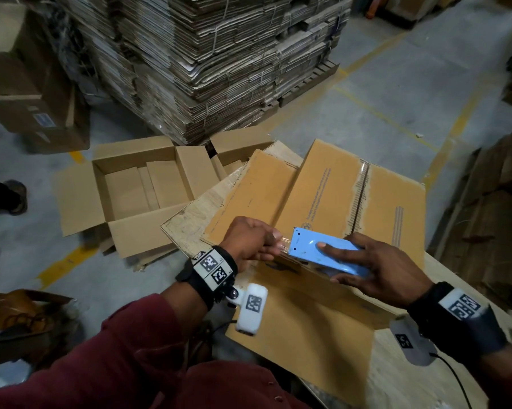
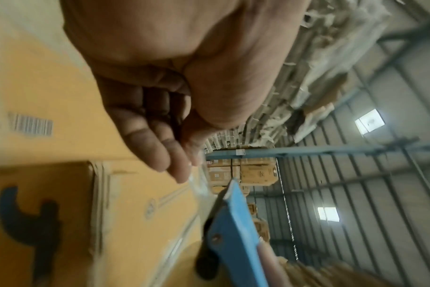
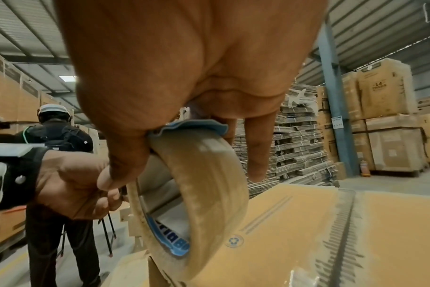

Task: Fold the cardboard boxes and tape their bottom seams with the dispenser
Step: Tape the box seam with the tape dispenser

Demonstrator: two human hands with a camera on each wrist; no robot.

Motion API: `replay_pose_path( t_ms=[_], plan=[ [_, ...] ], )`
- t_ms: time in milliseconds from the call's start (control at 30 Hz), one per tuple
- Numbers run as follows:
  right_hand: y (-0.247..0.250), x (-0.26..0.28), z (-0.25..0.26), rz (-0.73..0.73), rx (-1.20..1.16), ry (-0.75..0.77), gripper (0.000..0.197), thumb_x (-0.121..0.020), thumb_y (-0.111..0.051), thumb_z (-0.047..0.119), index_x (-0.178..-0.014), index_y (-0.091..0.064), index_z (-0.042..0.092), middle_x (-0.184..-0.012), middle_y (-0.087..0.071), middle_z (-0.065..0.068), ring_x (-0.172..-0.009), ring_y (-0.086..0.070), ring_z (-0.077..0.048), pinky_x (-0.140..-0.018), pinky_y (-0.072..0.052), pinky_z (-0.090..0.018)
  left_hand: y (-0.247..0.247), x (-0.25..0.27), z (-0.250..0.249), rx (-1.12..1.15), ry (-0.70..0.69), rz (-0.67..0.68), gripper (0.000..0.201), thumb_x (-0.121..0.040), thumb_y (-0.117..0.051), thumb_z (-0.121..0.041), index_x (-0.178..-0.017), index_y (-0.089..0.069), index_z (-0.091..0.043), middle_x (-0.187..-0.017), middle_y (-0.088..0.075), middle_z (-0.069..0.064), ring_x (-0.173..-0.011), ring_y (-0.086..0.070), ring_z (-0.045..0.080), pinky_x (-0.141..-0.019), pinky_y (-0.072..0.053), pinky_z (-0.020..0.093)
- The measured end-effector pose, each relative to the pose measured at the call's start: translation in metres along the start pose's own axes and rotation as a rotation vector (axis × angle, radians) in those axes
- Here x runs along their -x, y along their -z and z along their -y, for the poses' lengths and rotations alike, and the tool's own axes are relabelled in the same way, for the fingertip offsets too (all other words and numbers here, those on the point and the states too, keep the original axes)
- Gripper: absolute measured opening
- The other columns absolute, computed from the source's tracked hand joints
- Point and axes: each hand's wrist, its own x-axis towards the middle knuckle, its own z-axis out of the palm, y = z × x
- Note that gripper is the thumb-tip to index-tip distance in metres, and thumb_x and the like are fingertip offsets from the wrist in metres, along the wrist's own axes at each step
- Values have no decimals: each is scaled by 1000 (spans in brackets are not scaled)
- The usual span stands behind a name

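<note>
The right hand [image 1: 378, 270] grips a blue tape dispenser [image 1: 325, 255], fingers curled over its top and thumb beneath, with the brown tape roll [image 3: 204, 194] under the palm. The left hand [image 1: 249, 240] pinches the clear tape end [image 2: 199, 186] coming off the dispenser's front, fingers and thumb closed on it. Both hands hover just above a folded cardboard box [image 1: 337, 196] lying bottom up, its centre seam [image 1: 361, 196] already taped and beyond the dispenser. The box rests on a pale wooden table [image 1: 187, 219]. Left of the left hand, an open box [image 1: 130, 190] sits on the grey concrete floor [image 1: 396, 84], which carries yellow lines. Beyond it stands a tall pallet stack of flattened cartons [image 1: 219, 54]. In the right wrist view, a person in a white helmet [image 3: 54, 110] stands behind the left hand, facing away, among stacked warehouse cartons under a metal roof.
</note>
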Motion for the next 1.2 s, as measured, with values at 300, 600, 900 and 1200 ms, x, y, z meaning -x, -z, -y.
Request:
replay_pose_path(
  t_ms=[300,600,900,1200],
  plan=[
    [-14,-11,20,47,109,-14,58,-92,-27,79,-148,-20,67,-114,-53,7,-80,-59,-19,-54,-52,-36,11,-7,17,-13,27,-107,8,-93,-66,-1,-95,-72,4,-80,-77,17,-73,-75,28,-81,-64,47],
    [-6,-8,18,-74,-115,-47,61,-90,-39,81,-147,-36,60,-114,-55,13,-81,-60,-18,-61,-52,-36,-21,4,24,103,-181,-205,12,-100,-65,-9,-91,-65,-1,-69,-67,13,-59,-68,23,-50,-60,34],
    [-11,-12,29,5,86,-96,62,-91,-27,82,-149,-33,59,-113,-57,8,-64,-61,-24,-46,-47,-31,-11,-20,26,43,-133,-361,9,-95,-70,-3,-90,-69,4,-69,-70,14,-43,-61,15,-47,-52,27],
    [-23,-10,27,17,121,-127,57,-91,-34,73,-145,-40,58,-108,-59,7,-61,-61,-26,-47,-33,-27,-10,-40,41,40,-55,-399,11,-92,-72,-4,-85,-72,5,-65,-70,15,-40,-57,14,-45,-52,25]
  ],
)
